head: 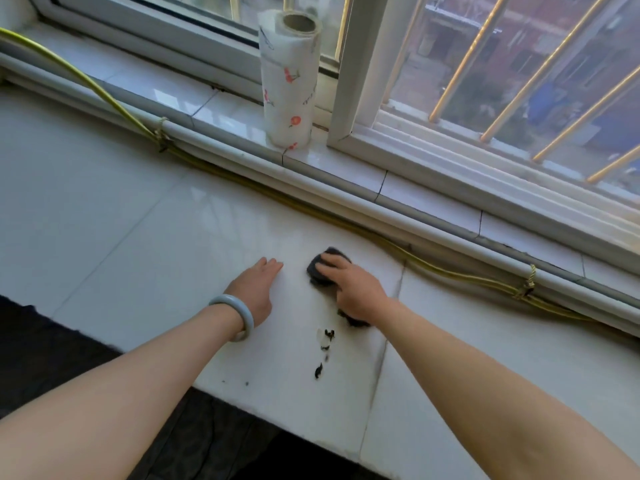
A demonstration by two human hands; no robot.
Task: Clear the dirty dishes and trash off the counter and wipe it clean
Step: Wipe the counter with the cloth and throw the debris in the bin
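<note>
On the white counter point(138, 237), fingers point(334, 264) of the right hand point(356, 291) curl over a dark cloth point(316, 273), gripping it. Left hand point(254, 292) lies flat beside it, fingers straight, holding nothing. Dark crumbs point(325, 336) lie near the counter's front edge.

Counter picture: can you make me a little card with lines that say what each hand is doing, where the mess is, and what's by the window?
left hand: flat on the white counter, fingers straight, holding nothing
right hand: holds a dark cloth down on the counter
mess: dark crumbs on the counter, just nearer than the right hand
by the window: paper towel roll standing upright on the sill
along the back: yellow hose
</note>
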